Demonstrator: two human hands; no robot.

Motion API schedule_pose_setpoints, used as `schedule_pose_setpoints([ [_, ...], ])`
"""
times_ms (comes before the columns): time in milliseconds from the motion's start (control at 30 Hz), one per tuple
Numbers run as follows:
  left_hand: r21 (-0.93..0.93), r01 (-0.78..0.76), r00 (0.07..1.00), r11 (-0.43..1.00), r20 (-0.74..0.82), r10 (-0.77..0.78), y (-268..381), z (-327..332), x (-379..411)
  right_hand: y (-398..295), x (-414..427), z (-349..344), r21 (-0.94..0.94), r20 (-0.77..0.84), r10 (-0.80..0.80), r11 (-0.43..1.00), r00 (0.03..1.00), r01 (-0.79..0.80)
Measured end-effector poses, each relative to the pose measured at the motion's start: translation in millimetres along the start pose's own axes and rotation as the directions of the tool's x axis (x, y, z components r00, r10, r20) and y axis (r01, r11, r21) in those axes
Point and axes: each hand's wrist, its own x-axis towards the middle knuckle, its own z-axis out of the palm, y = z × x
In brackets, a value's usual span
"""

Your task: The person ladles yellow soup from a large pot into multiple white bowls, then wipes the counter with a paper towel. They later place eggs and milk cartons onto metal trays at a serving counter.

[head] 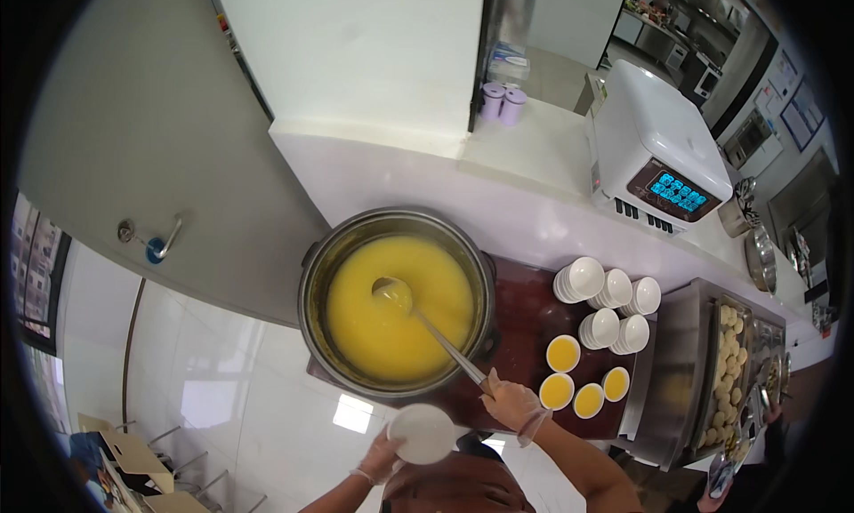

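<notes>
My right hand (510, 401), in a clear plastic glove, grips the handle of a metal ladle (450, 345). The ladle's bowl rests partly sunk in yellow soup or porridge (427, 266) inside a large round pot (310, 313). In my gloved left hand (387, 451) is a white bowl (421, 433), held just below the pot's near rim. Several white bowls filled with yellow food (564, 353) stand on the dark red table (517, 306) to the right of the pot. Behind them are several stacks of white bowls (582, 277).
A white dispenser with a lit display (657, 146) and purple canisters (503, 104) stand on the ledge (547, 146). At the right, a metal food counter (687, 353) holds a tray of round buns (727, 373); another person's hand (712, 499) is near it. Chairs (137, 456) stand lower left.
</notes>
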Motion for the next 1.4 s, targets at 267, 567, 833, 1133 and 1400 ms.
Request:
schedule_pose_setpoints([
  [267,-0.167,-0.371,0.928,0.913,-0.084,0.362,73,-39,-21,-12,-43,11,-0.342,-0.197,0.053,0.932,0.979,-0.119],
  [567,-0.15,-0.464,0.88,0.873,-0.188,0.436,120,-63,0,-44,-18,2,0.512,0.139,0.317,0.788,0.938,-0.342],
  [833,-0.186,-0.441,0.89,0.878,-0.215,0.402,138,-65,24,-60,-28,-10,0.829,0.369,0.302,0.322,0.879,-0.458],
  [1133,-0.126,-0.451,0.883,0.883,-0.202,0.423,150,-60,78,-69,-65,-49,0.852,0.358,0.253,0.305,0.899,-0.425],
  [1400,-0.081,-0.406,0.894,0.91,-0.242,0.377,153,-36,144,-77,-95,-78,0.877,0.354,0.203,0.266,0.913,-0.399],
])
